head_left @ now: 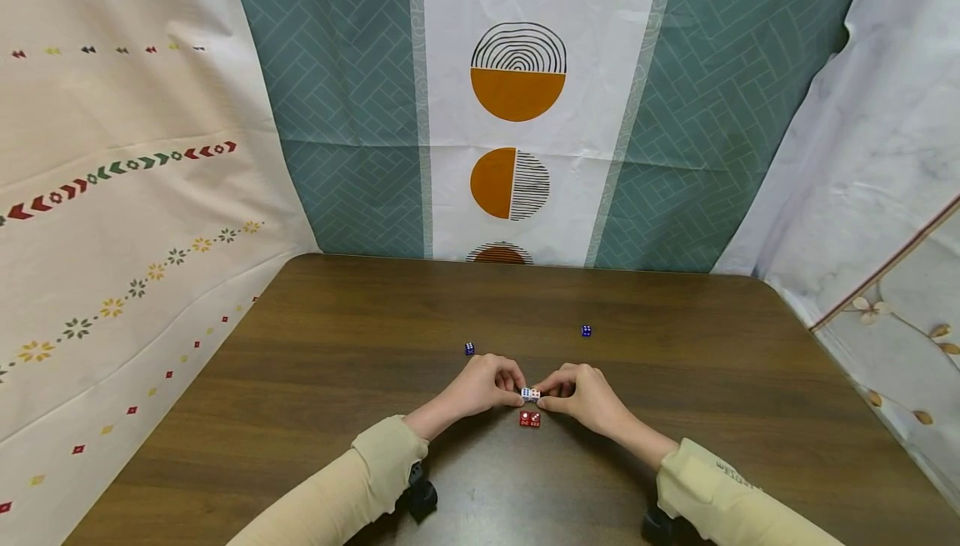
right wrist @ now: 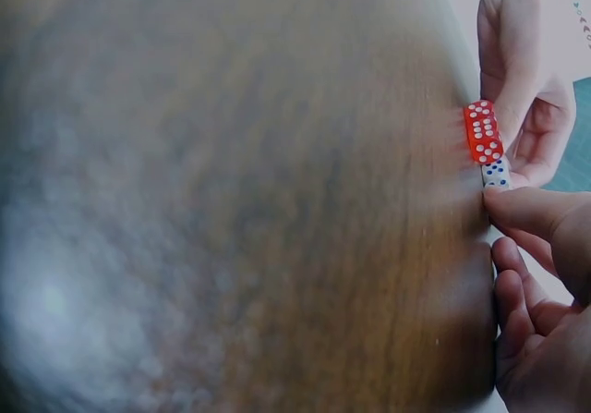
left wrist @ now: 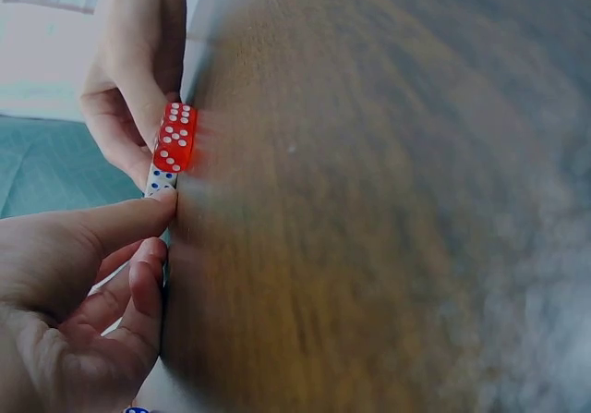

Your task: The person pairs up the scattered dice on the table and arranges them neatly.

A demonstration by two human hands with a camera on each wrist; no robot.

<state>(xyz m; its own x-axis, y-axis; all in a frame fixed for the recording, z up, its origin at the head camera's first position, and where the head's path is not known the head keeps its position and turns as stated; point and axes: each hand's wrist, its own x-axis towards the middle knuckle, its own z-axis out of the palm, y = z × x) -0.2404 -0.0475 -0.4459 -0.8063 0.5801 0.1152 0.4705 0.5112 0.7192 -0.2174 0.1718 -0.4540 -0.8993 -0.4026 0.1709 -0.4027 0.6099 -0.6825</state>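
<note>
Two white dice (head_left: 530,394) sit side by side between my hands, near the middle of the table. My left hand (head_left: 483,386) pinches the left one between thumb and fingers, while my right hand (head_left: 587,398) pinches the right one from the other side. Just in front of them, nearer to me, two red dice (head_left: 529,419) stand next to each other. In the left wrist view the red dice (left wrist: 175,138) partly hide the white dice (left wrist: 160,182). The right wrist view shows my thumb at a white die (right wrist: 496,173) behind the red dice (right wrist: 483,131).
One blue die (head_left: 469,348) lies beyond my left hand. Another blue die (head_left: 587,331) lies farther back on the right. The brown wooden table (head_left: 360,313) ends at the back against a hanging patterned cloth (head_left: 360,112).
</note>
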